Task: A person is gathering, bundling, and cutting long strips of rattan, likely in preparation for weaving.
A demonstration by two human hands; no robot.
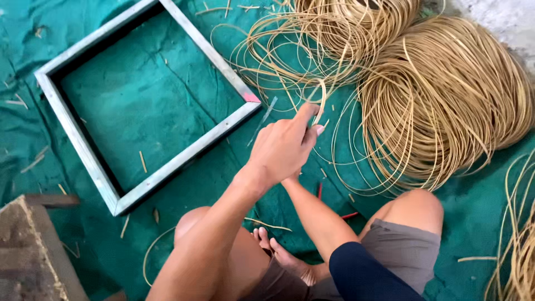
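Note:
My left hand [281,147] reaches forward over my crossed legs, with thumb and fingers pinched on a thin tan rattan strip [322,100]. The strip runs up into a loose tangle of rattan [312,50]. My right forearm [312,214] comes up from a dark blue sleeve and ends under the left hand. That hides the right hand, so its grip cannot be seen. An empty square frame of pale wood [184,156] lies flat on the green tarp [139,95], just left of my hands.
A large coil of rattan strips [446,95] lies at the right, a second coil [356,22] behind it, and more strands [521,251] at the right edge. A rough wooden block [28,251] sits at the lower left. Short rattan offcuts and red bits [350,215] litter the tarp.

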